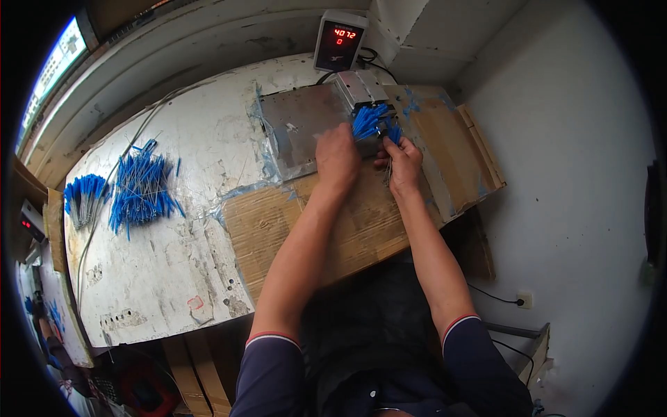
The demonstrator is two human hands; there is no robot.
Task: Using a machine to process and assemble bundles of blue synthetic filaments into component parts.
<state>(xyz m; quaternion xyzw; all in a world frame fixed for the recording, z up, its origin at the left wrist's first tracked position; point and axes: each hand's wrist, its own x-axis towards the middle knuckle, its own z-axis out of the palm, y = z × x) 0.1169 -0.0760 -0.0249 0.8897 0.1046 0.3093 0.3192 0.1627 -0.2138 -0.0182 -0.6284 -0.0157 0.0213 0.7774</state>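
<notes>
My right hand (pixel 404 164) is closed on a small bunch of blue-tipped thin wires (pixel 394 132), their pale stems hanging below the fingers. My left hand (pixel 338 154) is curled shut beside a larger cluster of blue-tipped wires (pixel 368 120); what its fingers hold, if anything, is hidden. That cluster lies in front of a small grey metal device (pixel 360 88) at the back of the bench. Both hands are over the edge of a metal plate (pixel 299 125) and a cardboard sheet (pixel 278 222).
A large crisscrossed pile of blue-ended wires (pixel 144 187) and a smaller bundle (pixel 85 198) lie on the worn white bench (pixel 187 264) at left. Behind the device stands a counter with a red display (pixel 340 42). A white wall (pixel 570 174) borders the right. Another person's arm (pixel 50 330) shows far left.
</notes>
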